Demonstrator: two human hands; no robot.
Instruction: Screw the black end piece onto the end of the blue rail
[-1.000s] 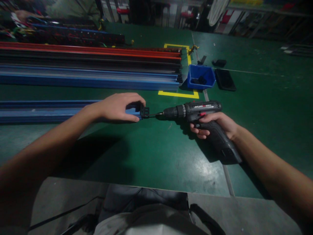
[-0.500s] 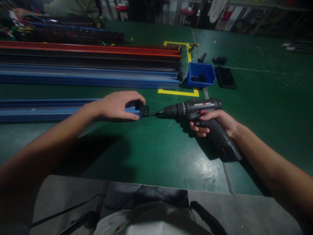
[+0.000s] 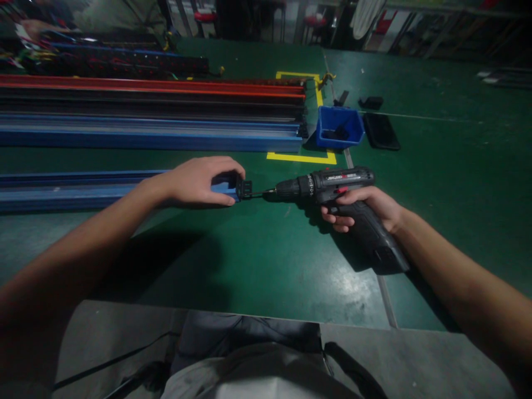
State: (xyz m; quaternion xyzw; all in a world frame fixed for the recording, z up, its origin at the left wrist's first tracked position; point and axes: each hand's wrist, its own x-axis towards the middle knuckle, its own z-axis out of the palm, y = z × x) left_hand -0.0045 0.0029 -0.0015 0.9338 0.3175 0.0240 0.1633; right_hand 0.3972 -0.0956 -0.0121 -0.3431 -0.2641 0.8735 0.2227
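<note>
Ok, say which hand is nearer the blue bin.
Right: the right hand, on the cordless drill, sits this side of the blue bin; the left hand is farther left.

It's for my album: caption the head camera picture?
Left hand around the end of a blue rail, right hand gripping a cordless drill.

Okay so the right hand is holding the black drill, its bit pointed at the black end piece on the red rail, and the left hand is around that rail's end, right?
Not quite: the head view shows the black end piece is on a blue rail, not a red one. The rest is right.
</note>
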